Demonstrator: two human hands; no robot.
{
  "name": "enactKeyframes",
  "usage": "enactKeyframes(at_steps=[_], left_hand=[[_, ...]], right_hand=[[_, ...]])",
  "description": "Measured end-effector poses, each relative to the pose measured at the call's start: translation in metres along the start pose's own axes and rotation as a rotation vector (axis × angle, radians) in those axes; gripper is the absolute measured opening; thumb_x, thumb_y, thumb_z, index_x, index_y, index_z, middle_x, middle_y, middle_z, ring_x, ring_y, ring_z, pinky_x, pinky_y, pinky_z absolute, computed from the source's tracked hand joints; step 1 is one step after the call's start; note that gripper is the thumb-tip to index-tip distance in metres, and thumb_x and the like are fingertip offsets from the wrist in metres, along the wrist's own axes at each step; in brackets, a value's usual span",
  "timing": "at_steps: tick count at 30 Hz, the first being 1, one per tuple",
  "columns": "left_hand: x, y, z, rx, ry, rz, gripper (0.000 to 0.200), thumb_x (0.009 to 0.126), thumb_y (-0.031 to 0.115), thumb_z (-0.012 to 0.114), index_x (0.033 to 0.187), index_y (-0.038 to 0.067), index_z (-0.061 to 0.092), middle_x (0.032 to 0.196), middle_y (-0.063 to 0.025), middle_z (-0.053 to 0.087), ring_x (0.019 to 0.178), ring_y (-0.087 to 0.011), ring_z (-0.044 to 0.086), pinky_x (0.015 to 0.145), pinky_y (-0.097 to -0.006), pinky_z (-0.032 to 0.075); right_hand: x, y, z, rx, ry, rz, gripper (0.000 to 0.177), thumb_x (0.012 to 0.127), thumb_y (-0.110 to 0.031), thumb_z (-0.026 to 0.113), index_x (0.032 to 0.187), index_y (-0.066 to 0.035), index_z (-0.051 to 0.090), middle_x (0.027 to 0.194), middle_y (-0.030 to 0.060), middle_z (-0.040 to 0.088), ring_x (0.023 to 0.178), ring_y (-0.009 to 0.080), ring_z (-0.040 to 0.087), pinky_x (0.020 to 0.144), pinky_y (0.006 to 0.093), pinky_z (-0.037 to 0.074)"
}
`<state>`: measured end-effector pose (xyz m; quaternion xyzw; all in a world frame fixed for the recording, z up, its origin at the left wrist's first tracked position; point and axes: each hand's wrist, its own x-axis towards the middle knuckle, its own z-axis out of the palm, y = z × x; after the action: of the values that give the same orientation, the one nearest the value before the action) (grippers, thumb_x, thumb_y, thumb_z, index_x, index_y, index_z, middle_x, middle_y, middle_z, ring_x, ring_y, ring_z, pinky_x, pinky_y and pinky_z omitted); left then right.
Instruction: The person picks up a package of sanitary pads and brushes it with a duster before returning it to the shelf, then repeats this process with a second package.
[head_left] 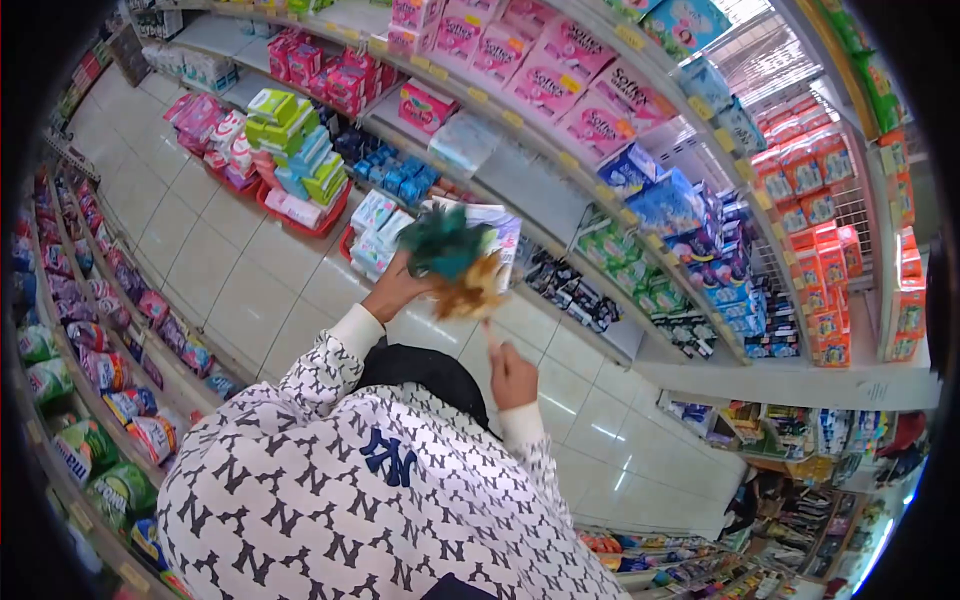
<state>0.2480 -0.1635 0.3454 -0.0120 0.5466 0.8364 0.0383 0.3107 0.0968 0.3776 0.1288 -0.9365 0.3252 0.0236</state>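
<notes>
My right hand is closed round the thin handle of a feather duster. Its green and golden-brown feathers are blurred by motion. Close against the feathers on their left side is my left hand, fingers bent and partly hidden. It appears to grip a flat white and purple pack, which shows behind the duster; the contact itself is covered by feathers. White packs in a red basket lie just beyond my left hand.
Ahead, a shelf unit carries pink Softex packs and blue and green packs. Red baskets piled with packs stand on the tiled floor before it. Another shelf with bagged goods runs along my left.
</notes>
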Motion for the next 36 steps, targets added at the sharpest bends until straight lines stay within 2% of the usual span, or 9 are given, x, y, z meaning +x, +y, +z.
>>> enactKeyframes(at_steps=[4,10,14,19,23,27,31,34,36], left_hand=[[-0.032,0.017,0.031,-0.007,0.179,0.072,0.096,0.074,0.011,0.079,0.147,0.004,0.017,0.138,-0.0122,0.04,0.129,-0.0217,0.04,0.108,-0.0343,0.033],[-0.054,0.033,0.016,0.01,0.177,0.137,0.097,0.074,0.008,0.077,0.148,0.003,0.014,0.141,-0.0131,0.038,0.131,-0.0215,0.039,0.108,-0.0348,0.034],[-0.066,0.048,0.018,0.071,0.243,0.174,0.104,0.07,0.001,0.078,0.149,0.005,0.01,0.139,-0.013,0.037,0.133,-0.0236,0.037,0.109,-0.0352,0.032],[-0.065,0.055,0.017,0.144,0.084,0.202,0.113,0.066,0.016,0.083,0.149,0.003,0.008,0.143,-0.0155,0.032,0.135,-0.0269,0.033,0.112,-0.0393,0.028],[-0.042,0.048,0.018,0.641,0.066,0.189,0.111,0.064,0.022,0.087,0.145,-0.002,0.016,0.141,-0.0194,0.035,0.132,-0.029,0.038,0.108,-0.0402,0.033],[-0.006,0.054,0.008,0.415,0.187,0.111,0.104,0.062,0.026,0.089,0.14,-0.002,0.025,0.132,-0.0201,0.044,0.126,-0.0289,0.044,0.104,-0.0407,0.038],[0.012,0.066,-0.038,0.766,0.233,0.394,0.092,0.059,0.024,0.088,0.133,-0.001,0.038,0.124,-0.0194,0.05,0.12,-0.0372,0.048,0.103,-0.0423,0.038],[0.022,0.085,-0.069,0.916,0.198,0.516,0.094,0.058,0.024,0.087,0.134,0.0,0.038,0.125,-0.0188,0.05,0.12,-0.0374,0.048,0.105,-0.0443,0.036],[0.033,0.098,-0.093,1.188,0.025,0.753,0.088,0.059,0.023,0.086,0.131,0.003,0.04,0.127,-0.0165,0.05,0.12,-0.0367,0.048,0.107,-0.0498,0.033]], right_hand=[[0.014,0.063,0.015,0.477,0.219,0.533,0.031,0.097,-0.025,0.051,0.079,-0.001,0.058,0.066,0.0252,0.054,0.062,0.0417,0.057,0.055,0.0408,0.043],[0.0,0.003,0.014,0.148,-0.082,0.049,0.034,0.1,-0.027,0.047,0.08,-0.001,0.058,0.063,0.0242,0.051,0.054,0.0323,0.055,0.053,0.0352,0.041],[0.036,0.105,0.036,0.531,-0.106,0.551,0.04,0.101,-0.036,0.049,0.083,-0.003,0.063,0.064,0.0089,0.06,0.058,0.0197,0.06,0.053,0.036,0.043],[0.057,-0.034,0.003,1.035,-0.002,0.443,0.04,0.1,-0.042,0.049,0.107,-0.004,0.06,0.096,0.0032,0.062,0.084,0.0107,0.059,0.072,0.0302,0.048],[0.075,-0.039,0.023,1.101,0.068,0.476,0.045,0.1,-0.043,0.047,0.122,-0.004,0.053,0.12,0.0059,0.058,0.109,0.0141,0.054,0.09,0.0323,0.045],[0.092,-0.059,0.036,1.227,0.176,0.461,0.043,0.102,-0.039,0.043,0.116,-0.001,0.058,0.116,0.0062,0.063,0.101,0.0156,0.057,0.093,0.0322,0.041],[0.091,-0.039,0.016,0.623,0.068,0.098,0.037,0.103,-0.033,0.042,0.099,-0.002,0.061,0.08,0.015,0.069,0.08,0.0254,0.067,0.078,0.0372,0.05],[0.082,-0.063,0.008,0.118,-0.326,0.049,0.033,0.101,-0.032,0.044,0.088,-0.006,0.059,0.07,0.0187,0.063,0.067,0.0371,0.065,0.062,0.0416,0.049],[0.092,-0.062,0.025,-0.045,-0.222,0.091,0.03,0.099,-0.031,0.049,0.083,-0.007,0.057,0.063,0.0205,0.058,0.063,0.0427,0.059,0.054,0.0457,0.044]])
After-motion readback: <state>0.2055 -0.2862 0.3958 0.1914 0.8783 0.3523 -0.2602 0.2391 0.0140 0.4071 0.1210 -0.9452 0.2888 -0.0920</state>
